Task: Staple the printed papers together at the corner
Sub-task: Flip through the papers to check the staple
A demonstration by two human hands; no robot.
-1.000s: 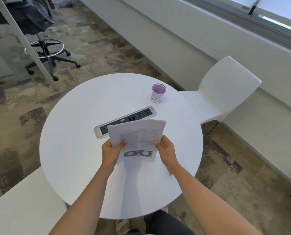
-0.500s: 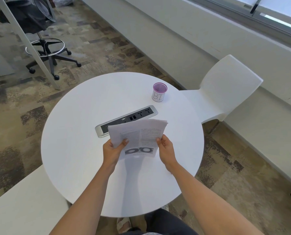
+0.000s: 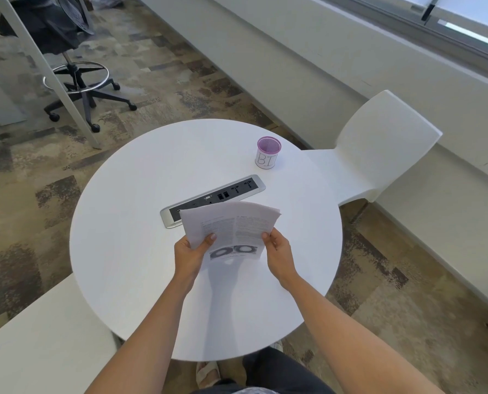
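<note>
A small stack of printed papers (image 3: 233,226) is held upright over the middle of the round white table (image 3: 129,228), its lower edge close to or on the tabletop. Text columns and a dark figure show on the front sheet. My left hand (image 3: 190,253) grips the stack's left side with the thumb on the front. On the right side, my right hand (image 3: 278,253) pinches the edge. The top sheets fan apart slightly at the upper right corner. No stapler is in view.
A grey power and data strip (image 3: 237,190) is set into the table just behind the papers. A purple mesh cup labelled B1 (image 3: 268,152) stands at the far right. A white chair (image 3: 379,149) sits right of the table, a white bench (image 3: 38,336) at lower left.
Both hands hold the papers in much the same place as before. The stack stays upright, with its top edge bowing a little more.
</note>
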